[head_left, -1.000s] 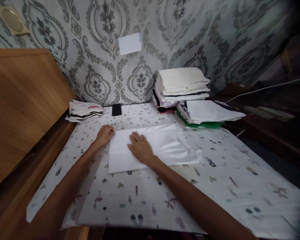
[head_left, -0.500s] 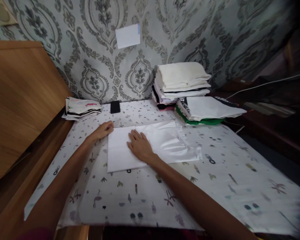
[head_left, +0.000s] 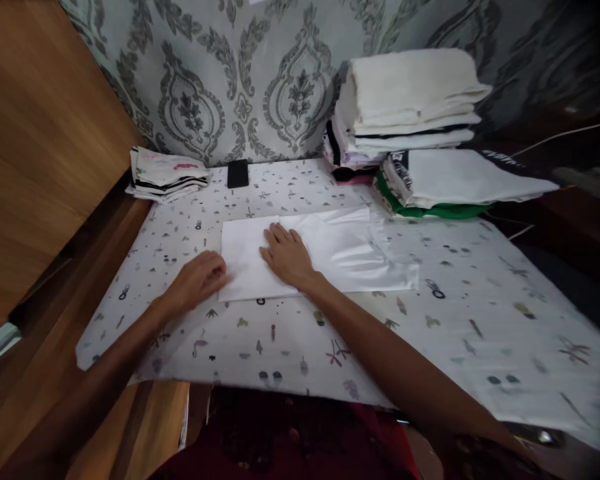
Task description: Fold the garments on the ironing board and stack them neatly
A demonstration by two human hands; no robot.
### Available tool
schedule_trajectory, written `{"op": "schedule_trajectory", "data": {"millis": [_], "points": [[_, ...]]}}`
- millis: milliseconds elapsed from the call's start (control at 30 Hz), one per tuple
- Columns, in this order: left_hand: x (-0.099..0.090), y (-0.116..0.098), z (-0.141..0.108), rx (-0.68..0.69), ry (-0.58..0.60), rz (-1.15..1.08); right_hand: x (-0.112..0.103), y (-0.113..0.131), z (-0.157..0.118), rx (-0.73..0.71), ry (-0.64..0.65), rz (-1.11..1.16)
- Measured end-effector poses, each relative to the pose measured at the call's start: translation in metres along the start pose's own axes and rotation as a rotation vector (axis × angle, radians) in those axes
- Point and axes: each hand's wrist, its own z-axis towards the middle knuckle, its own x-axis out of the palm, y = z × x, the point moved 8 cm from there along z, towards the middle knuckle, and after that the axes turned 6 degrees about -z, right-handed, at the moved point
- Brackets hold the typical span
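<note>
A folded white garment [head_left: 247,257] lies on the patterned sheet, smooth at its left part and wrinkled toward the right. My right hand [head_left: 287,257] rests flat on the middle of it, fingers stretched out. At the garment's left edge is my left hand [head_left: 200,280], its fingers loosely curled and slightly blurred at the tips. No cloth shows in its grasp, and whether it touches the edge cannot be made out.
A white sheet with small printed figures [head_left: 275,360] covers the table. Toward the back stand a small stack of folded cloths [head_left: 170,175], a black phone [head_left: 238,174], a tall pile of folded clothes [head_left: 415,93] and a lower pile [head_left: 450,177]. A wooden panel [head_left: 45,133] rises at left.
My left hand has moved from the garment's far left corner toward me, along its left edge. My right hand stays flat on the cloth. The camera view has tilted down.
</note>
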Motion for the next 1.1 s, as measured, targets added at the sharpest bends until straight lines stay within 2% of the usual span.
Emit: {"op": "schedule_trajectory", "data": {"millis": [100,200,500,633,767,867,1000,1100], "points": [[0.018,-0.027,-0.039,0.032,0.001,0.188,0.001,0.000,0.000,-0.002,-0.003,-0.007],[0.029,-0.035,-0.051,0.009,-0.051,0.324,0.000,0.001,-0.001,-0.010,-0.029,-0.010],[0.041,-0.045,-0.038,-0.056,-0.053,0.568,-0.001,-0.002,-0.002,-0.020,-0.021,0.017],[0.038,-0.042,-0.040,-0.144,-0.057,0.539,-0.007,0.001,-0.007,-0.017,-0.011,0.028],[0.034,-0.039,-0.039,-0.225,-0.088,0.510,-0.013,0.019,-0.014,-0.084,-0.038,0.006],[0.033,-0.036,-0.038,-0.316,-0.078,0.522,-0.005,0.029,-0.018,-0.132,0.001,0.024],[0.035,-0.036,-0.039,-0.441,0.005,0.530,0.005,0.029,-0.019,-0.143,0.000,0.025],[0.035,-0.039,-0.043,-0.462,0.009,0.473,0.007,0.026,-0.018,-0.145,-0.020,0.021]]}}
